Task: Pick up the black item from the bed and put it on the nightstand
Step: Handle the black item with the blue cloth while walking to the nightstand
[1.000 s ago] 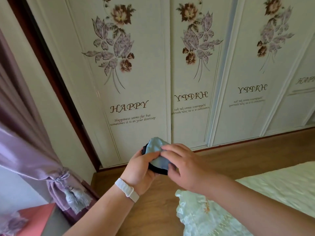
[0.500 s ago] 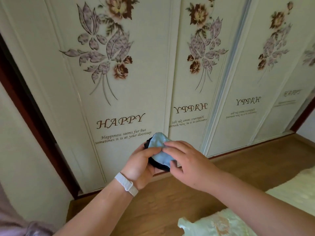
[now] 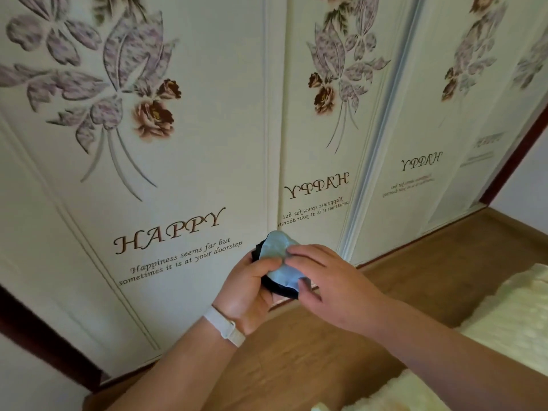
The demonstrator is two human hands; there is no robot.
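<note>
The black item [image 3: 278, 264] is a small soft pad with a black rim and a light blue face. I hold it in the air in front of the wardrobe, above the wooden floor. My left hand [image 3: 247, 287], with a white band on its wrist, grips its left side, thumb on the blue face. My right hand [image 3: 329, 281] pinches its right side from above. The cream bedspread [image 3: 501, 321] shows at the lower right. The nightstand is out of view.
Cream sliding wardrobe doors [image 3: 178, 173] with flower prints and the word HAPPY fill the view ahead. A dark red-brown frame [image 3: 44, 336] edges them at the lower left and far right. Wooden floor [image 3: 296, 366] runs between wardrobe and bed.
The view has swung to the right and closer to the wardrobe; the curtain and red thing at the left have left the frame. Both hands still hold the item the same way.
</note>
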